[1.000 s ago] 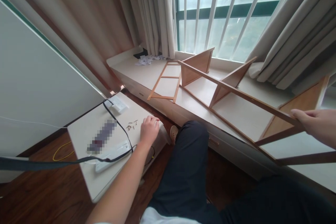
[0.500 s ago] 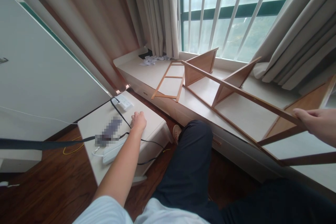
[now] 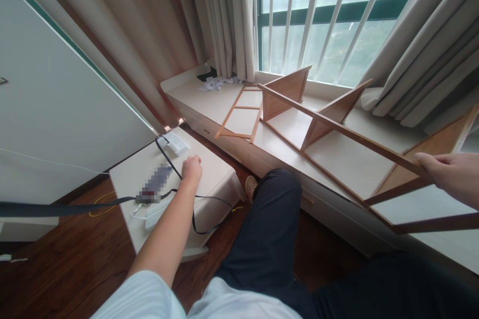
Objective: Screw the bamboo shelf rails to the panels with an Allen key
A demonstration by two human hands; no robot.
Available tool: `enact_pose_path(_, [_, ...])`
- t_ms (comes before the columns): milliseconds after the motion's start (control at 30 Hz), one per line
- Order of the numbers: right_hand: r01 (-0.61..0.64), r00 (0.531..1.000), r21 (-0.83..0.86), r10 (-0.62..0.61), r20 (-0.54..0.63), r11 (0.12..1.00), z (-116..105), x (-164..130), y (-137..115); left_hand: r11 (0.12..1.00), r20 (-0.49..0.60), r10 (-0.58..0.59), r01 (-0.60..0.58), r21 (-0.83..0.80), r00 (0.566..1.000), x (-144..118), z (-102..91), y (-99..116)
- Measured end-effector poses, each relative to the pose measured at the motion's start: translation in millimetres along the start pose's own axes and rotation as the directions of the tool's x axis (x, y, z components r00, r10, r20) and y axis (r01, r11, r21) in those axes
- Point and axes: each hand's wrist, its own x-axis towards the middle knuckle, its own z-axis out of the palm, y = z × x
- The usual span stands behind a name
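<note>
My left hand [image 3: 192,168] rests knuckles up on a low white table [image 3: 215,177], fingers curled down against the top. What lies under them is hidden. My right hand [image 3: 447,177] grips the near rail of a brown wooden shelf frame [image 3: 337,132] that lies tilted on the window bench [image 3: 202,104]. Two upright wooden panels stand inside the frame. A smaller ladder-like wooden frame [image 3: 239,114] lies flat on the bench beside its far end.
On the white table sit a white power strip [image 3: 175,143], a second strip [image 3: 157,212], a blurred flat device [image 3: 153,184] and a black cable [image 3: 204,217]. A dark strap [image 3: 56,208] crosses the left. Crumpled paper [image 3: 217,83] lies by the curtains. My legs [image 3: 269,229] fill the foreground.
My left hand slid left across the white table onto the spot where small screws lay, and its fingers curled; the screws are no longer visible. My right hand kept its hold on the frame.
</note>
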Motion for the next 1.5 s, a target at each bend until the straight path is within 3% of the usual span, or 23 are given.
enact_pose_path(67, [-0.080, 0.991, -0.045, 0.084, 0.102, 0.996, -12, -11, -14, 1.000, -0.014, -0.004, 0.004, -0.009, 1.000, -1, -0.6, 1])
enact_pose_path(167, [-0.120, 0.978, -0.074, 0.131, 0.165, 0.990, -25, -25, -30, 1.000, -0.049, -0.015, 0.014, -0.027, 0.999, -4, -1.6, 4])
enact_pose_path(333, [-0.123, 0.980, -0.068, 0.131, 0.148, 0.990, -29, -28, -37, 0.997, -0.159, -0.012, 0.000, -0.074, 0.987, -4, -11.8, 16])
enact_pose_path(533, [-0.109, 0.986, 0.013, 0.106, 0.129, 0.994, -37, -37, -46, 0.977, -0.294, 0.115, -0.162, -0.140, 0.949, -6, -48.5, 40])
enact_pose_path(633, [-0.112, 0.988, 0.059, 0.105, 0.110, 0.992, -48, -49, -59, 0.936, -0.368, 0.200, -0.288, -0.201, 0.908, -18, -68.1, 68])
enact_pose_path(667, [-0.111, 0.990, 0.074, 0.104, 0.092, 0.991, -51, -51, -63, 0.893, -0.425, 0.237, -0.368, -0.259, 0.874, -26, -72.8, 81])
enact_pose_path(733, [-0.120, 0.991, 0.083, 0.114, 0.074, 0.989, -54, -54, -69, 0.776, -0.469, 0.298, -0.497, -0.388, 0.831, -47, -77.8, 113])
enact_pose_path(800, [-0.112, 0.991, 0.148, 0.100, 0.086, 0.983, -57, -53, -71, 0.621, -0.410, 0.336, -0.527, -0.580, 0.848, -77, -76.4, 151])
enact_pose_path(867, [-0.134, 0.989, 0.195, 0.117, 0.093, 0.972, -58, -52, -71, 0.432, -0.223, 0.407, -0.401, -0.808, 0.886, -112, -69.2, 192])
enact_pose_path(900, [-0.139, 0.988, 0.203, 0.122, 0.097, 0.969, -58, -52, -71, 0.338, -0.104, 0.475, -0.290, -0.895, 0.874, -131, -64.1, 213])
enact_pose_path(967, [-0.146, 0.987, 0.213, 0.126, 0.104, 0.966, -59, -51, -70, 0.196, 0.060, 0.613, -0.078, -0.978, 0.787, -165, -53.1, 251])
enact_pose_path(1033, [-0.155, 0.985, 0.219, 0.135, 0.105, 0.963, -58, -51, -71, 0.120, 0.145, 0.702, 0.084, -0.989, 0.698, -193, -44.7, 285])
enact_pose_path(1133, [-0.165, 0.984, 0.226, 0.146, 0.100, 0.960, -57, -50, -71, 0.023, 0.141, 0.775, 0.196, -0.980, 0.617, -222, -43.8, 325])
enact_pose_path(1300, [-0.166, 0.984, 0.249, 0.145, 0.099, 0.954, -55, -47, -68, -0.101, 0.018, 0.799, 0.163, -0.981, 0.601, -244, -62.3, 368])
enact_pose_path(1500, [-0.133, 0.989, 0.291, 0.106, 0.107, 0.947, -53, -44, -62, -0.164, -0.023, 0.802, 0.183, -0.969, 0.597, -257, -67.7, 398])
